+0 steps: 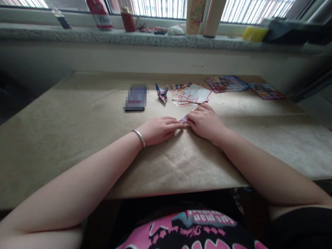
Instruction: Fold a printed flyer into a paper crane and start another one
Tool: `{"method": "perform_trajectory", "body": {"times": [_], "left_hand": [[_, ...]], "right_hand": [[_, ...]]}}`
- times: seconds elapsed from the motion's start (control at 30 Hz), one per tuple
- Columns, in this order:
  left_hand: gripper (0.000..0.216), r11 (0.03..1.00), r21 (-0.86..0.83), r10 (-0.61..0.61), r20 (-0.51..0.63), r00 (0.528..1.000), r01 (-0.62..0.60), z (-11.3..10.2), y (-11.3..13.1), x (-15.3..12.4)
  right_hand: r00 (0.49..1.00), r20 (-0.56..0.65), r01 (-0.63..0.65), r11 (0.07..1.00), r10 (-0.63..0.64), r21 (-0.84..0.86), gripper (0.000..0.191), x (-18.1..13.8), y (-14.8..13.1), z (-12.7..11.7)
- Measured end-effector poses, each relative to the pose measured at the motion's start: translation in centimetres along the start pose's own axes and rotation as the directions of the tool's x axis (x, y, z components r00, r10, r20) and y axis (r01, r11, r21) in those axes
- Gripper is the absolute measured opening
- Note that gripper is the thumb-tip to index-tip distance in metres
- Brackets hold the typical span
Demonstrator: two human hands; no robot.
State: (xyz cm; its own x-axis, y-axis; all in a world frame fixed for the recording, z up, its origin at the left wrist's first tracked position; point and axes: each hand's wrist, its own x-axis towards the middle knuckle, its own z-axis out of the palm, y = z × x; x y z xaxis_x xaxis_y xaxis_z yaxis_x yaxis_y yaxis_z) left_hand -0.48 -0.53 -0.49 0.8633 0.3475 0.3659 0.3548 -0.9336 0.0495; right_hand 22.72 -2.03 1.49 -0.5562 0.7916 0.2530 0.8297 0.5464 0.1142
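Between my hands, a small piece of folded printed paper (183, 120) lies on the table, purple and white where it shows. My left hand (162, 129), with a silver bangle at the wrist, presses its fingertips on the paper's left side. Curled fingers of my right hand (203, 121) pinch the paper from the right and cover much of it. Just beyond, a folded paper crane (162, 92) in blue, purple and white stands on the table. A fanned pile of printed cards (193, 93) lies past my right hand.
The table (77, 138) has a tan cover. A phone-like dark rectangle (136, 97), blurred out, lies left of the crane. Colourful printed sheets (227, 84) and another stack (267, 90) lie back right. Bottles, a red container (128, 20) and a yellow sponge-like block (255, 34) line the windowsill.
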Motion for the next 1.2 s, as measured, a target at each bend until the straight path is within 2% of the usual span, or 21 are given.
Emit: {"method": "perform_trajectory", "body": {"times": [0.23,0.47,0.77,1.0,1.2], "left_hand": [[0.039,0.999,0.028,-0.025,0.03,0.999,0.024,0.3,-0.1,-0.1],[0.036,0.983,0.127,-0.142,0.07,0.987,0.133,0.0,0.4,0.1],[0.04,0.987,0.145,-0.088,0.089,0.992,0.074,-0.2,0.4,0.2],[0.038,0.979,0.193,-0.092,0.095,0.991,0.072,-0.4,0.9,0.2],[0.039,0.985,0.162,-0.077,0.121,0.99,0.057,-0.7,0.6,-0.1]], "right_hand": [[0.994,0.029,-0.105,0.986,0.102,0.132,0.028,0.4,1.2,1.6],[0.983,0.099,-0.169,0.973,0.155,0.157,0.028,1.0,1.6,1.6],[0.979,0.108,-0.191,0.968,0.175,0.16,0.027,1.4,2.1,2.3],[0.981,0.089,-0.184,0.971,0.171,0.155,0.027,1.4,2.2,2.5],[0.981,0.113,-0.175,0.972,0.159,0.153,0.027,1.6,2.4,2.6]]}}
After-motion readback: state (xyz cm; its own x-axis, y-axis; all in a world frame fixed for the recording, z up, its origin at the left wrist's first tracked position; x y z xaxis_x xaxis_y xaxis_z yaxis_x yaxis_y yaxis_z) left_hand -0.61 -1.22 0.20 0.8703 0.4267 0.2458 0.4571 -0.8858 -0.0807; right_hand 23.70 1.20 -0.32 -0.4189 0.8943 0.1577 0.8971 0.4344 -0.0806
